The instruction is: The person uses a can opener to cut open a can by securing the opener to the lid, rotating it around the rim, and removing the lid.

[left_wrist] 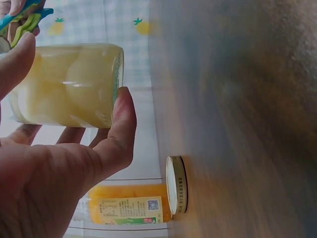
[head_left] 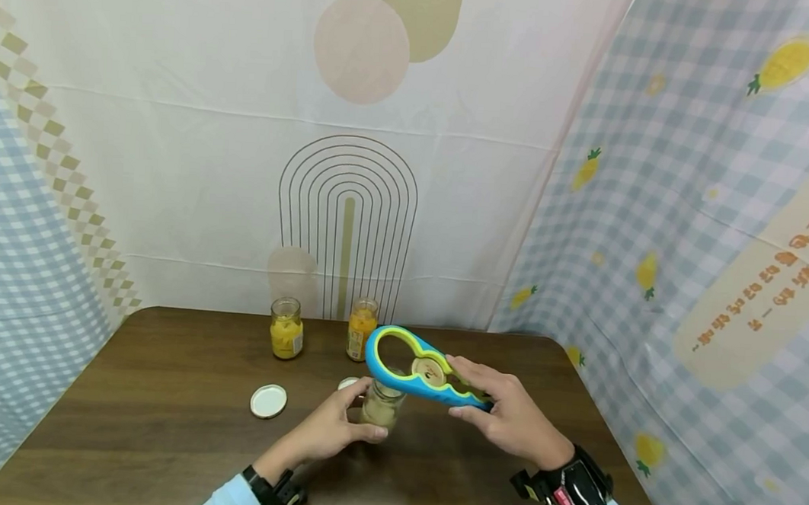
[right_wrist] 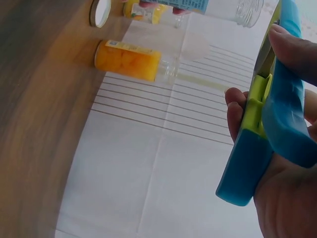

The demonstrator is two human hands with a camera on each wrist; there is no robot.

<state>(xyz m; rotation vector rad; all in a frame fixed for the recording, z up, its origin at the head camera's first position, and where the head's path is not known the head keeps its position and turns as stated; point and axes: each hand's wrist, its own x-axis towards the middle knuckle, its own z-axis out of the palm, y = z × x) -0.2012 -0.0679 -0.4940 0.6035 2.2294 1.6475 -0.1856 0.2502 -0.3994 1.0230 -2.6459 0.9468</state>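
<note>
My left hand grips a small glass jar of pale fruit that stands on the brown table. The left wrist view shows the jar close up, my thumb curled on its base end. My right hand holds a blue and green jar opener by its handle, just above the jar. A round lid sits in one of the opener's holes. In the right wrist view my fingers wrap the opener's handle.
Two jars of yellow-orange fruit stand at the table's back edge. A white lid lies left of my left hand, another lid just behind it. Patterned cloth walls close in the back and right side.
</note>
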